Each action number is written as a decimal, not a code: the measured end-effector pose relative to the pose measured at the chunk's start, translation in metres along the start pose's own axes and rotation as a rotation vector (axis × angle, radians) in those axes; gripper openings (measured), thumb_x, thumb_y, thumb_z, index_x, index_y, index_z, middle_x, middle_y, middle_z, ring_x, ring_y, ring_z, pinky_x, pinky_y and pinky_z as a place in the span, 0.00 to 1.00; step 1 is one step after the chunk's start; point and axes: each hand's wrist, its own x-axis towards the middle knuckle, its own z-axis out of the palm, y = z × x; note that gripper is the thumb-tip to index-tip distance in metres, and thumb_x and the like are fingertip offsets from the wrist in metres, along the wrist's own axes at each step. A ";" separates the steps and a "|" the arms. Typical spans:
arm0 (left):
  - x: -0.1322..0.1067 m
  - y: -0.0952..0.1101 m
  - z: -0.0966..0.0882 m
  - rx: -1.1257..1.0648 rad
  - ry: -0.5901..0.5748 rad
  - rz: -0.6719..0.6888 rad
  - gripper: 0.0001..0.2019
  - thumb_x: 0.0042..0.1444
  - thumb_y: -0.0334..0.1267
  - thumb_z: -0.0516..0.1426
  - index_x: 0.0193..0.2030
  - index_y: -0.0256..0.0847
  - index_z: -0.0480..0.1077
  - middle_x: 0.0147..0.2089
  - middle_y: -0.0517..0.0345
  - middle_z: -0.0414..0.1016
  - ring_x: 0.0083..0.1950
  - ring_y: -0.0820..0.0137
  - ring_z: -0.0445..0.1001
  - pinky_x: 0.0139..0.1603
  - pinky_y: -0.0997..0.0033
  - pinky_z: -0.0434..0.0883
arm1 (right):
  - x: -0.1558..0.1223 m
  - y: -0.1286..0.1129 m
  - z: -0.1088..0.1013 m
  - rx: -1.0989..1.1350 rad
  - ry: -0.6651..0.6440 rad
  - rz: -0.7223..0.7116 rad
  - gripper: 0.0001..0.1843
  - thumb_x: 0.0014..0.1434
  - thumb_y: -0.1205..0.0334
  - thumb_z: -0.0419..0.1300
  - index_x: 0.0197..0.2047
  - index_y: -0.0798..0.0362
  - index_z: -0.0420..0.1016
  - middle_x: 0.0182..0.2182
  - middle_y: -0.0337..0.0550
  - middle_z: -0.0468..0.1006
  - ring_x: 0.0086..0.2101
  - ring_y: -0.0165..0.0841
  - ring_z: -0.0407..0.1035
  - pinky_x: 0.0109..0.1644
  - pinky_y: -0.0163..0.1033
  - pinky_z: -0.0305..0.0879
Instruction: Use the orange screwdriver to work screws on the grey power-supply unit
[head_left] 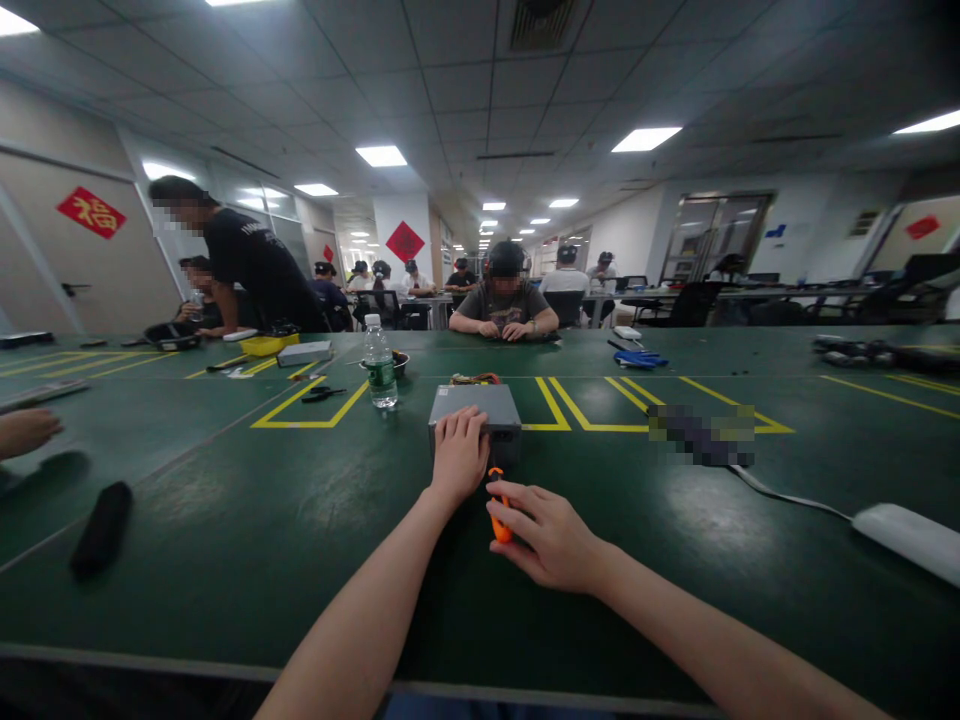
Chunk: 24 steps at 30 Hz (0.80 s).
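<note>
1. One orange-handled screwdriver (pixel 500 528): grasped by the right hand (pixel 551 540), shaft end toward the metal box (pixel 491 398)
2. Left hand (pixel 460 447): laid over the box's near edge; grip cannot be told
3. Metal box: on the green table (pixel 337 560)
4. Bottle (pixel 381 372): upright, left of the box

**Open-plan office with a workshop table**

Looks like a large office used partly as a workshop. Has a panelled ceiling (pixel 450 70) with flat lights (pixel 646 140) across the top of the frame, a black office chair (pixel 694 304) at centre right, and seated people (pixel 568 281) around mid-frame. Shows workshop signs too: a green table (pixel 247 560) with yellow lines (pixel 296 425), plus a metal box (pixel 480 403) and orange-handled tool (pixel 501 531) near the centre.
</note>
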 end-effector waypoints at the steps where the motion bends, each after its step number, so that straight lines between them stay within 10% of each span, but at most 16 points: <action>1: 0.000 0.000 0.000 0.000 -0.001 -0.001 0.15 0.57 0.34 0.50 0.51 0.43 0.63 0.57 0.52 0.65 0.59 0.63 0.60 0.60 0.55 0.55 | -0.001 0.001 0.001 0.014 0.019 0.007 0.15 0.62 0.56 0.51 0.47 0.56 0.62 0.46 0.57 0.71 0.42 0.37 0.71 0.40 0.41 0.69; 24: 0.000 0.000 0.000 0.005 0.012 0.002 0.14 0.57 0.34 0.50 0.51 0.43 0.63 0.57 0.52 0.66 0.59 0.63 0.60 0.60 0.57 0.54 | 0.001 -0.001 -0.004 0.040 -0.103 0.021 0.18 0.63 0.58 0.49 0.53 0.57 0.60 0.49 0.56 0.69 0.46 0.39 0.68 0.45 0.43 0.68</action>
